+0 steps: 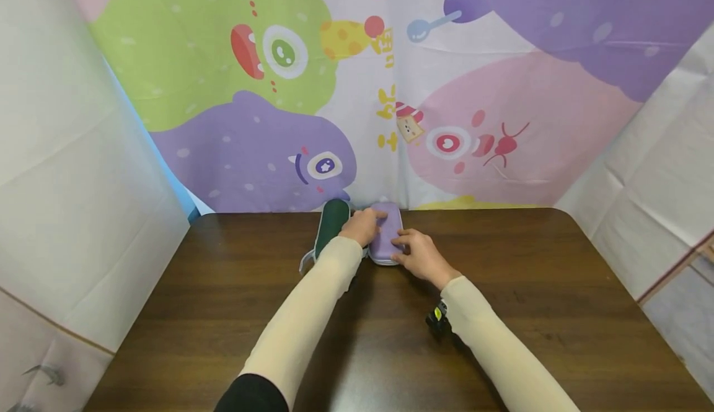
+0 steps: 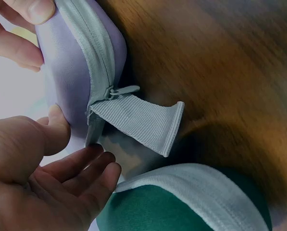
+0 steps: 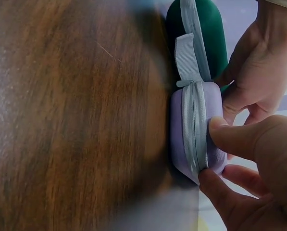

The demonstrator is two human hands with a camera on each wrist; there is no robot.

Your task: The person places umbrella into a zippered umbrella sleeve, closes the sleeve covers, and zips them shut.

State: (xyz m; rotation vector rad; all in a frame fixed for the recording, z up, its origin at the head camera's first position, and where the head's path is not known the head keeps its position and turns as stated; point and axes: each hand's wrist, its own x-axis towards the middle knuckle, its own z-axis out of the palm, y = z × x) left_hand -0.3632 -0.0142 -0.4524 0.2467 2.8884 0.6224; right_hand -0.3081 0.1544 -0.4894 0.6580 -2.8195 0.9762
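Note:
A purple zippered case (image 1: 386, 241) lies lengthwise at the far edge of the table, a grey zip running round its side. My left hand (image 1: 361, 225) holds its left side, with the thumb on the purple shell in the left wrist view. From the right, my right hand (image 1: 423, 254) grips the same case, thumb on top and fingers at the zip side. A grey strap (image 2: 138, 120) and a zip pull (image 2: 126, 90) stick out at the case's left. Just left of it lies a green zippered case (image 1: 332, 221), partly covered by my left hand.
The brown wooden table (image 1: 268, 294) ends at a cloth backdrop (image 1: 379, 176) printed with cartoon monsters, close behind both cases. White cloth (image 1: 67, 152) hangs on the left side, and another on the right. A small dark device (image 1: 437, 318) sits at the right wrist.

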